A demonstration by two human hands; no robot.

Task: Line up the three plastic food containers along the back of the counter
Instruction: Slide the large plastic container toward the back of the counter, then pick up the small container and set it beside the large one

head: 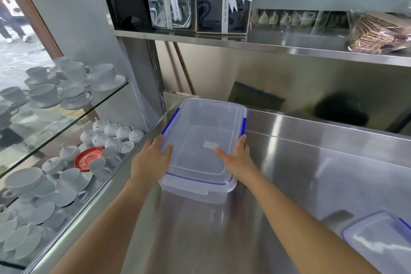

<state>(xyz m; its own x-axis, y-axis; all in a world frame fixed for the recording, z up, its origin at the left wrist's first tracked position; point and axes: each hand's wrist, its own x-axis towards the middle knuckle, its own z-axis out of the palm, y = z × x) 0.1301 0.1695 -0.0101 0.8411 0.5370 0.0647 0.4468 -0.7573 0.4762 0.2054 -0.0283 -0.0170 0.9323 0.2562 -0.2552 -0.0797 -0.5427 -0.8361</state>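
- The clear lidded container (201,147) with blue side clips sits lengthwise at the left end of the steel worktop (289,173), its far end close to the raised back ledge.
- Left hand (151,160) and right hand (239,157) clamp its two long sides near the front corners, thumbs on the lid, fingers (242,140) wrapped round the edges: gripping it, not loose.
- To do this well, slide it straight back with equal pressure until the far end meets the ledge, square to it.
- Keep it tight to the left wall, leaving room for the others.
- A second container (378,244) waits at the near right; the third is out of view.
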